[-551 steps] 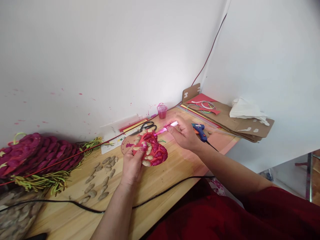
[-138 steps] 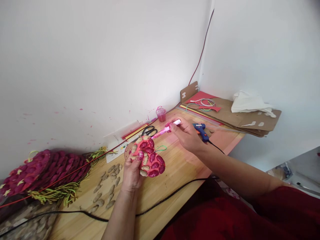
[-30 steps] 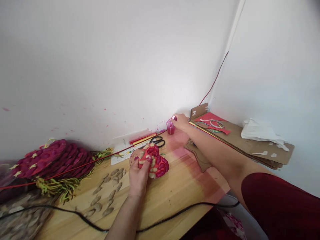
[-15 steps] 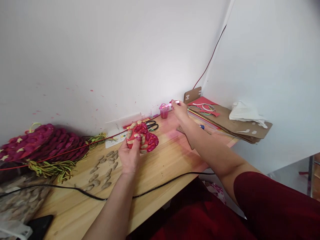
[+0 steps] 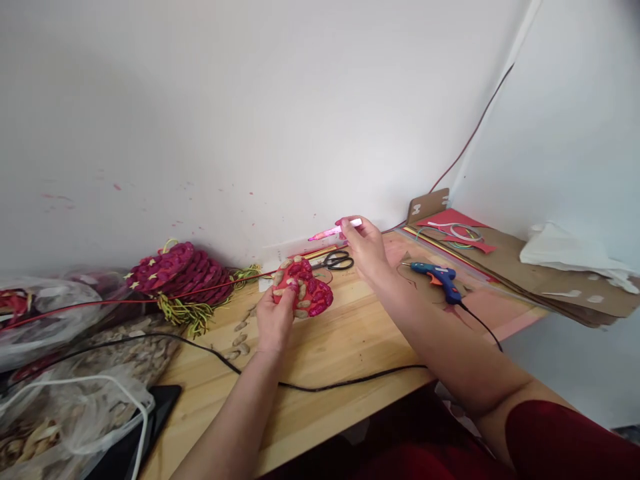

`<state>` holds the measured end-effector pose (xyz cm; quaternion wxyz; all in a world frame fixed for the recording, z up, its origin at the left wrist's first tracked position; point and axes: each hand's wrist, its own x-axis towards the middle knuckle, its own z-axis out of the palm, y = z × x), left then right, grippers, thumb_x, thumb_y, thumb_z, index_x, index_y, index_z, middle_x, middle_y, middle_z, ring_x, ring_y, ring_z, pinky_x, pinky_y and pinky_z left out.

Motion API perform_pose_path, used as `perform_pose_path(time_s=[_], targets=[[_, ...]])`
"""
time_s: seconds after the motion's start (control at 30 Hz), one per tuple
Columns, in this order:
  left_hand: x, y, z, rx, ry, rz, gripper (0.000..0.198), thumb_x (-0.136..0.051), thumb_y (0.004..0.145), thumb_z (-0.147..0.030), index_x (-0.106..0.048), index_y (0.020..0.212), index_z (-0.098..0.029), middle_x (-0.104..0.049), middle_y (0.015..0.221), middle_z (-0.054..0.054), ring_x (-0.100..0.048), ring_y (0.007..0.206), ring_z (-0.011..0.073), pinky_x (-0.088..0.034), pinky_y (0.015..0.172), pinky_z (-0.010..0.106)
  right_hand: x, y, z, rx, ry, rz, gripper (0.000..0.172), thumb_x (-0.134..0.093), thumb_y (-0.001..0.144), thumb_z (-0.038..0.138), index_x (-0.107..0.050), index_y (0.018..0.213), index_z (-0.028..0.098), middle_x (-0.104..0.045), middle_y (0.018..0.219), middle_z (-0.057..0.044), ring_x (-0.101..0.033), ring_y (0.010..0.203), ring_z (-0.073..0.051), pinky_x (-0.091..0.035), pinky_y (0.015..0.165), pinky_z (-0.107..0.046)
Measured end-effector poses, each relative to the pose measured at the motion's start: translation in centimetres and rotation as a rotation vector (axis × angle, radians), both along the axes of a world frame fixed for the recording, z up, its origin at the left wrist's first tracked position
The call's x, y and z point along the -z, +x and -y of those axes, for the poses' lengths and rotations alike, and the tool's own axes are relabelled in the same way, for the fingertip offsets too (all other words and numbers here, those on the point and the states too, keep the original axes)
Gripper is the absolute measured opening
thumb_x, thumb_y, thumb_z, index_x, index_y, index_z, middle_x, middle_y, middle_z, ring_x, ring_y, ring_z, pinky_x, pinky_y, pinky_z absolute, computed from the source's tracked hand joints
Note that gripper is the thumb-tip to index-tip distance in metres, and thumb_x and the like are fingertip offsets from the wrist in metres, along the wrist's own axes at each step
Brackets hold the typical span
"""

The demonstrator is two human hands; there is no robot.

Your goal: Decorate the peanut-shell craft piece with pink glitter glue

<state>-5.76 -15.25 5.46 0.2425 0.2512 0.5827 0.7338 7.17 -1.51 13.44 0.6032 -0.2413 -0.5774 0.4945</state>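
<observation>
My left hand [image 5: 278, 320] grips a red backing piece with peanuts [image 5: 305, 288] stuck on it, thumb on top. Its right-hand peanuts are coated in wet, shiny pink paint; those on the left are plain tan. In my right hand [image 5: 365, 245], a slim white-handled paintbrush [image 5: 327, 233] smeared with pink is pinched, its tip pointing left above the piece and apart from it. Black-handled scissors [image 5: 339, 260] lie behind the piece. Several loose peanuts [image 5: 241, 343] rest on the wooden table [image 5: 320, 360] left of my left hand. The paint cup is hidden from view.
Pink peanut decorations with yellow-green tassels [image 5: 183, 270] are stacked at left, near plastic bags [image 5: 75, 413] of peanuts. A blue glue gun [image 5: 440, 277] lies at right beside cardboard sheets [image 5: 530, 267]. A black cable [image 5: 320, 389] crosses the table front.
My right hand has lifted the paintbrush from the pink paint cup and brought it left toward the peanut piece. The view has swung left, and the glue gun now shows fully.
</observation>
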Motion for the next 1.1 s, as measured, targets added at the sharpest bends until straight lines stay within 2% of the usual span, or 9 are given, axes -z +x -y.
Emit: perform_pose_path(time_s=[0.1, 0.17, 0.33, 0.43, 0.6, 0.9, 1.1], targets=[[1.1, -0.4, 0.2, 0.052, 0.037, 0.119, 0.052, -0.083, 0.071, -0.046, -0.072, 0.109, -0.014, -0.079, 0.086, 0.008, -0.071, 0.063, 0.0175, -0.058, 0.062, 0.029, 0.9, -0.1, 1.4, 0.019, 0.115, 0.062, 0.034, -0.069, 0.084, 0.056, -0.065, 0.087, 0.022, -0.064, 0.076, 0.001, -0.057, 0.07, -0.014, -0.047, 0.067, -0.027], [1.5, -0.5, 0.2, 0.07, 0.038, 0.126, 0.054, -0.083, 0.071, -0.047, -0.072, 0.113, -0.015, -0.079, 0.086, 0.008, -0.073, 0.064, 0.0192, -0.059, 0.063, 0.031, 1.6, 0.1, 2.4, 0.029, 0.185, 0.107, 0.029, -0.065, 0.09, 0.053, -0.065, 0.09, 0.023, -0.068, 0.081, -0.001, -0.061, 0.074, -0.016, -0.049, 0.068, -0.029], [1.6, -0.6, 0.3, 0.034, 0.01, -0.023, 0.046, -0.08, 0.074, -0.047, -0.075, 0.104, -0.013, -0.079, 0.088, 0.009, -0.073, 0.068, 0.0199, -0.06, 0.065, 0.03, 2.5, 1.0, 3.9, 0.164, 0.501, 0.262, 0.016, -0.06, 0.097, 0.04, -0.067, 0.094, 0.026, -0.073, 0.092, -0.005, -0.067, 0.09, -0.023, -0.053, 0.086, -0.04], [1.1, -0.4, 0.5, -0.007, -0.029, -0.145, 0.038, -0.08, 0.074, -0.043, -0.077, 0.097, -0.014, -0.079, 0.084, 0.008, -0.071, 0.069, 0.0185, -0.059, 0.065, 0.026, 2.6, 1.4, 4.0, 0.183, 0.613, 0.308, 0.013, -0.059, 0.098, 0.035, -0.068, 0.094, 0.028, -0.074, 0.091, -0.004, -0.066, 0.09, -0.024, -0.053, 0.088, -0.043], [0.6, -0.1, 1.0, -0.019, -0.063, -0.243, 0.035, -0.079, 0.074, -0.041, -0.076, 0.097, -0.015, -0.078, 0.079, 0.006, -0.069, 0.066, 0.0177, -0.058, 0.064, 0.026, 2.6, 1.6, 4.1, 0.171, 0.651, 0.351, 0.009, -0.061, 0.098, 0.034, -0.069, 0.095, 0.03, -0.075, 0.09, -0.004, -0.067, 0.091, -0.025, -0.052, 0.088, -0.045], [1.5, -0.4, 1.2, -0.024, -0.085, -0.333, 0.038, -0.078, 0.079, -0.044, -0.077, 0.103, -0.015, -0.077, 0.078, 0.006, -0.068, 0.064, 0.018, -0.057, 0.064, 0.026, 2.7, 1.5, 4.1, 0.171, 0.667, 0.357, 0.007, -0.062, 0.098, 0.029, -0.068, 0.094, 0.028, -0.075, 0.091, -0.004, -0.067, 0.09, -0.024, -0.052, 0.087, -0.043], [1.2, -0.4, 1.2, 0.002, -0.086, -0.382, 0.038, -0.075, 0.08, -0.045, -0.076, 0.104, -0.014, -0.077, 0.08, 0.005, -0.07, 0.067, 0.0181, -0.057, 0.066, 0.026, 2.8, 1.5, 3.3, 0.208, 0.67, 0.314, 0.005, -0.063, 0.097, 0.023, -0.068, 0.095, 0.024, -0.076, 0.091, -0.004, -0.068, 0.091, -0.021, -0.052, 0.083, -0.037]])
